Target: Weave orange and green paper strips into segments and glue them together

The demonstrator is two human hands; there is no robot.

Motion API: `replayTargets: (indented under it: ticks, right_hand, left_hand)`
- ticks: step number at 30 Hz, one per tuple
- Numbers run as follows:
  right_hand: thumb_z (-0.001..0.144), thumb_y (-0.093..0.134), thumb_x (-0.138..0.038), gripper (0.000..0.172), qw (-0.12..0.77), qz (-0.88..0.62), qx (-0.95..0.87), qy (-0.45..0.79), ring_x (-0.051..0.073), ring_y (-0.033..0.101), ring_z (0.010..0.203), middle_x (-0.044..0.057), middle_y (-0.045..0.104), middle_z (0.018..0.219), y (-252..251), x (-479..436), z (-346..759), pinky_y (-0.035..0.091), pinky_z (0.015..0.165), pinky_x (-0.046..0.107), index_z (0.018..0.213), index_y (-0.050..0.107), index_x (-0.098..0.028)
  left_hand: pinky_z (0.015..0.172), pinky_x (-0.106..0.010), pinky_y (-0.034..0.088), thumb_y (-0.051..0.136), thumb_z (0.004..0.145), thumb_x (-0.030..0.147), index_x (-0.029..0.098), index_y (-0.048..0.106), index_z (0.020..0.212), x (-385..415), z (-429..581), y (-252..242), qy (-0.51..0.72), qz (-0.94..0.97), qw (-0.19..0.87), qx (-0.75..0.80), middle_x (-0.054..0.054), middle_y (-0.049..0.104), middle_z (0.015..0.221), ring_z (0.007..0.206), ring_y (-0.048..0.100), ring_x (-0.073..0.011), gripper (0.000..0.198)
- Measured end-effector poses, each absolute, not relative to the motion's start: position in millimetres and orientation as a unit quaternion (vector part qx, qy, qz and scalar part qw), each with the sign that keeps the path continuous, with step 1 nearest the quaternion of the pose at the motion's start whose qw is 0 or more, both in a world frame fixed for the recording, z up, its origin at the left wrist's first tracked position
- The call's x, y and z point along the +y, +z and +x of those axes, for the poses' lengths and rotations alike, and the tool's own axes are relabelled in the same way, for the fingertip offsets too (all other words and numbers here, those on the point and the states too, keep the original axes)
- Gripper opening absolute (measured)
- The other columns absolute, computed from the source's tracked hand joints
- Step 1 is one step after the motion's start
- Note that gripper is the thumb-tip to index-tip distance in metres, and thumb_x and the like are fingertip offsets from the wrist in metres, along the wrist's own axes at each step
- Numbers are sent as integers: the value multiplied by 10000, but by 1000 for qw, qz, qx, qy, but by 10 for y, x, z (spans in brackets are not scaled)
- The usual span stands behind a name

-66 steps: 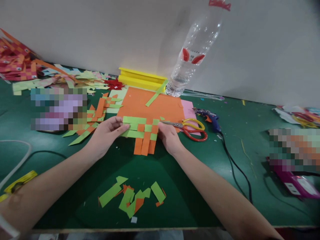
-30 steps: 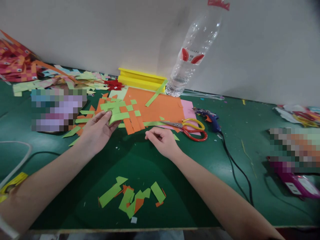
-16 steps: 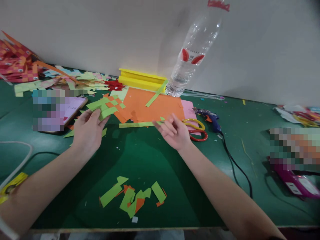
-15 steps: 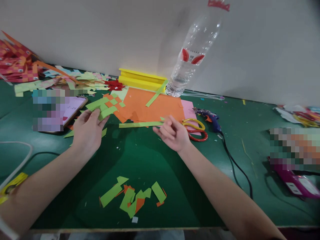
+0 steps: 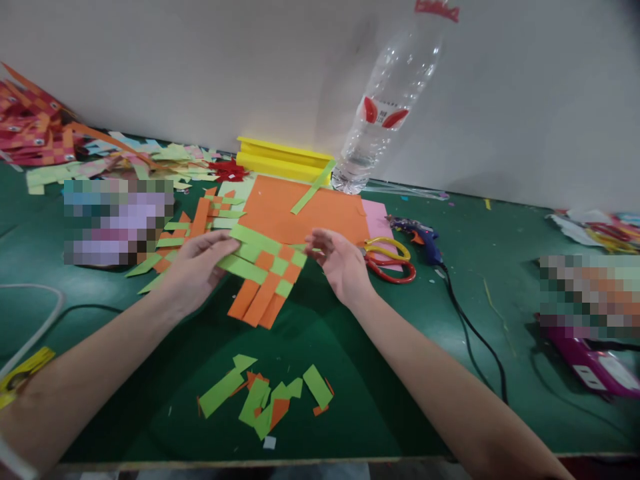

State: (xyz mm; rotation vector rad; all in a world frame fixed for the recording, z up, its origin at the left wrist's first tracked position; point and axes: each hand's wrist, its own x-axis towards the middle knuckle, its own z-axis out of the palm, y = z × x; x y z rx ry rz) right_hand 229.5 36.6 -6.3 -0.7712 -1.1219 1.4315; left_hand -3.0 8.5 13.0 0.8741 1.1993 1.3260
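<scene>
Between thumb and fingers, my left hand (image 5: 203, 267) pinches a piece of woven paper (image 5: 275, 265), green strips crossed with orange ones in a checker pattern, loose strip ends hanging left and down. Close to its right edge is my right hand (image 5: 345, 265), fingers loosely bent and apart, with nothing seen in them. Other woven green and orange pieces (image 5: 173, 233) lie beyond my left wrist. A sheet of orange paper (image 5: 300, 207) is flat behind the hands, with a green strip (image 5: 313, 188) across it. Scissors (image 5: 393, 260) with yellow and red handles rest right of my right hand.
A tilted plastic bottle (image 5: 385, 113) leans at the wall beside a yellow folded strip (image 5: 285, 161). A blue glue gun (image 5: 420, 235) trails a black cord on the right. Paper scraps (image 5: 265, 397) lie near the front edge, a blurred phone (image 5: 120, 223) at left.
My left hand has moved right and nearer with the woven paper, which now faces me more openly between the hands. My right hand's fingers have spread and turned toward it.
</scene>
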Motion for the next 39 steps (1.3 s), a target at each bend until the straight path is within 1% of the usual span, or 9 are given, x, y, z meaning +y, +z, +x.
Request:
replayTargets:
  ticks: [4, 8, 12, 17, 19, 23, 29, 34, 39]
  right_hand:
    - [798, 665, -434, 260, 418, -333, -630, 563, 161, 633, 816, 32, 712, 886, -3, 205, 2227, 498, 830, 347, 964, 698, -236]
    - [716, 754, -358, 189, 338, -363, -696, 520, 137, 595, 682, 9, 683, 765, 28, 89, 2161, 480, 662, 293, 819, 694, -211]
    - [753, 706, -359, 167, 361, -411, -671, 500, 109, 552, 591, -12, 653, 672, -10, 117, 2141, 449, 579, 270, 719, 664, -201]
    - [707, 727, -361, 175, 418, -431, -599, 530, 126, 600, 627, -20, 658, 675, -30, 162, 2120, 490, 620, 291, 701, 633, -213]
    - [693, 739, -368, 193, 428, -438, -581, 536, 131, 614, 640, -20, 662, 679, -36, 162, 2114, 499, 638, 299, 730, 632, -212]
    - [708, 740, -373, 211, 427, -435, -582, 539, 122, 605, 620, -22, 664, 683, -71, 148, 2113, 492, 638, 291, 786, 630, -210]
    - [758, 705, -395, 203, 414, -403, -617, 535, 110, 578, 619, -22, 643, 696, -103, 121, 2100, 478, 627, 275, 778, 625, -210]
    - [756, 695, -348, 156, 428, -384, -628, 524, 110, 560, 651, -23, 633, 717, -83, 131, 2091, 472, 635, 268, 750, 616, -213]
    - [723, 718, -386, 213, 419, -393, -628, 524, 113, 543, 657, -17, 623, 728, -74, 140, 2097, 473, 637, 269, 748, 610, -203]
  left_hand:
    - [543, -236, 492, 742, 676, 345, 208, 720, 705, 25, 4, 94, 382, 519, 585, 492, -17, 679, 665, 583, 606, -150, 141]
    - [531, -235, 463, 664, 752, 396, 233, 733, 758, -12, 48, 126, 310, 660, 510, 457, -15, 671, 677, 596, 586, -166, 177]
    - [601, -238, 491, 695, 747, 382, 247, 669, 1065, -20, 68, 133, 374, 641, 477, 471, -21, 682, 775, 668, 615, -170, 347]
    - [730, -280, 535, 769, 692, 374, 242, 594, 1155, -4, 49, 72, 410, 614, 462, 492, -68, 684, 1033, 889, 665, -216, 513]
    - [745, -308, 546, 779, 681, 386, 238, 601, 1146, 2, 50, 59, 403, 612, 460, 502, -76, 687, 1065, 899, 673, -232, 519]
    - [731, -339, 556, 787, 677, 383, 228, 647, 1095, 2, 76, 60, 366, 629, 459, 510, -65, 737, 950, 829, 693, -246, 467]
    - [742, -303, 560, 761, 718, 352, 252, 750, 850, -3, 89, 22, 342, 647, 484, 479, -33, 759, 891, 836, 701, -233, 166]
    - [691, -280, 552, 723, 761, 415, 236, 744, 945, -6, 48, -17, 332, 665, 456, 489, -28, 755, 896, 781, 688, -202, 257]
    - [619, -248, 535, 711, 764, 451, 192, 728, 993, -6, 27, -9, 318, 672, 439, 504, -43, 755, 920, 737, 671, -182, 346]
